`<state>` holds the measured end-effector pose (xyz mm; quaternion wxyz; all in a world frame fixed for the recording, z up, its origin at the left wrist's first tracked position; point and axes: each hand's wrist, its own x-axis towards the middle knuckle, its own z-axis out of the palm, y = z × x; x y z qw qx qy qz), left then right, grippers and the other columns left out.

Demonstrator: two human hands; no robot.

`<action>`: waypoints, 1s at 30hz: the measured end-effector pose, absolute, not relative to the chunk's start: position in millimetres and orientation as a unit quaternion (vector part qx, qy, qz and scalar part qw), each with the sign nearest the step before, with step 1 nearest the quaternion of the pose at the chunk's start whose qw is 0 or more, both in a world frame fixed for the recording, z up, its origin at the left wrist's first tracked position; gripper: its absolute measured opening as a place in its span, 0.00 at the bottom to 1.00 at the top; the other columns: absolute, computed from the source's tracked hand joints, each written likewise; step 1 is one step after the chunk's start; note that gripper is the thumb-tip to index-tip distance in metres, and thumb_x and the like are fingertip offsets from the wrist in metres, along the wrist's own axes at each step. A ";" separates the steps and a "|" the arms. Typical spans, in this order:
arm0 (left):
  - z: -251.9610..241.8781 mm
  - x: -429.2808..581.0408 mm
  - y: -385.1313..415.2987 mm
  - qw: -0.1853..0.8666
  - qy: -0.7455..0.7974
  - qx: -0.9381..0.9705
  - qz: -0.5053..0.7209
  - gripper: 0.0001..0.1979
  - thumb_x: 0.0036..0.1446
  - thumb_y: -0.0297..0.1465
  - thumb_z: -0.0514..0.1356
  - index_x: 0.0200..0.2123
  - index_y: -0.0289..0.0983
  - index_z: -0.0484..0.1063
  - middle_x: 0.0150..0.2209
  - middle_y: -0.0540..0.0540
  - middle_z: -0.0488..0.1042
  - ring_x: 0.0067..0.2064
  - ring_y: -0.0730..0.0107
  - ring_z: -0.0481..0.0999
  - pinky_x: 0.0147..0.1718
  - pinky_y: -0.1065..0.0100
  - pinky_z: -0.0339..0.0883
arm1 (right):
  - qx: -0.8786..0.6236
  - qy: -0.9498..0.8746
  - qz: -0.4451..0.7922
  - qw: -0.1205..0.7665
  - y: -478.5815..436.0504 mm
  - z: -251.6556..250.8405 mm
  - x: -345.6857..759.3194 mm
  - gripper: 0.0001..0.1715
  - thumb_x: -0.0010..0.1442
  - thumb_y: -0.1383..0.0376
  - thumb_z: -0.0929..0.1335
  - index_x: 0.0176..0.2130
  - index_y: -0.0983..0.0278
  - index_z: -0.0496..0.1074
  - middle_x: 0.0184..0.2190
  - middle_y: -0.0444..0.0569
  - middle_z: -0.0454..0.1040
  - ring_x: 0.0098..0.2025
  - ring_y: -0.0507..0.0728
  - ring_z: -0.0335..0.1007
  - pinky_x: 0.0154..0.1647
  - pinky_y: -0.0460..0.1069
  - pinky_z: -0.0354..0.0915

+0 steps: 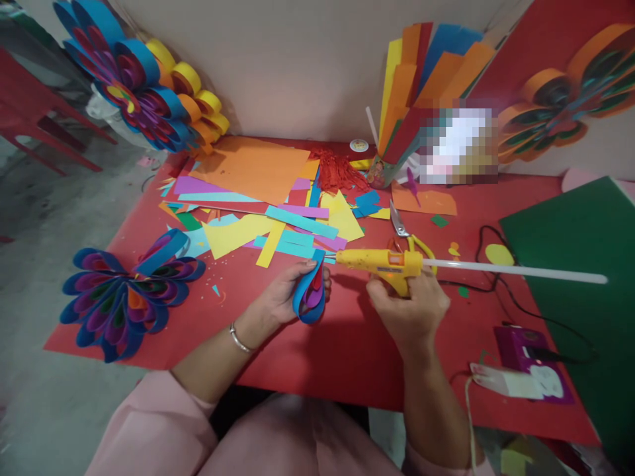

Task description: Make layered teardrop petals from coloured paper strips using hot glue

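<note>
Near the middle of the red table, my left hand (292,291) pinches a teardrop of nested paper loops (303,305), blue outside with purple and red inside. My right hand (411,301) is wrapped round the handle of a yellow glue gun (380,261). The gun's metal nozzle points left and meets the top end of the blue loop. A long white glue stick (516,269) sticks out of the gun's back. To the left lies a fan-shaped piece (116,314) of blue, purple, green and orange paper loops.
Paper strips and scraps (238,235) lie beyond my hands. Scissors (398,221) are just behind the gun. A black cord runs right to a purple power box (528,354) beside a green board (585,264). Paper strips stand in a cup (381,173) at the back.
</note>
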<state>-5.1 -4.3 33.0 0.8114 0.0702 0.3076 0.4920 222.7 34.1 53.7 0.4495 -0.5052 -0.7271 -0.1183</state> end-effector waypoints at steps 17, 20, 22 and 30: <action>32.2 -5.0 -4.6 0.815 0.306 0.076 0.487 0.16 0.58 0.38 0.76 0.36 0.30 0.81 0.33 0.41 0.79 0.36 0.65 0.80 0.38 0.66 0.76 | -0.502 -0.730 -0.128 0.445 33.9 54.4 223.5 0.09 0.54 0.66 0.72 0.32 0.57 0.66 0.25 0.42 0.72 0.28 0.58 0.75 0.30 0.51 0.71; 32.2 -5.1 -4.5 0.817 0.305 0.074 0.483 0.17 0.56 0.39 0.76 0.36 0.30 0.81 0.33 0.42 0.78 0.36 0.66 0.79 0.38 0.66 0.76 | -0.493 -0.730 -0.126 0.456 33.6 54.2 223.8 0.11 0.53 0.66 0.72 0.31 0.57 0.65 0.25 0.42 0.71 0.28 0.57 0.74 0.30 0.51 0.72; 32.1 -5.0 -4.5 0.821 0.303 0.078 0.479 0.17 0.57 0.39 0.76 0.36 0.30 0.80 0.33 0.42 0.78 0.35 0.66 0.79 0.38 0.66 0.76 | -0.496 -0.729 -0.127 0.454 33.7 54.2 223.9 0.11 0.53 0.66 0.72 0.31 0.57 0.64 0.24 0.42 0.70 0.27 0.57 0.73 0.30 0.50 0.71; 31.7 -5.3 -4.8 0.819 0.301 0.075 0.482 0.16 0.58 0.38 0.76 0.36 0.30 0.81 0.34 0.41 0.79 0.36 0.65 0.80 0.38 0.66 0.75 | -0.488 -0.730 -0.128 0.461 34.2 55.2 223.4 0.09 0.53 0.67 0.72 0.32 0.57 0.66 0.24 0.41 0.69 0.27 0.56 0.71 0.30 0.50 0.69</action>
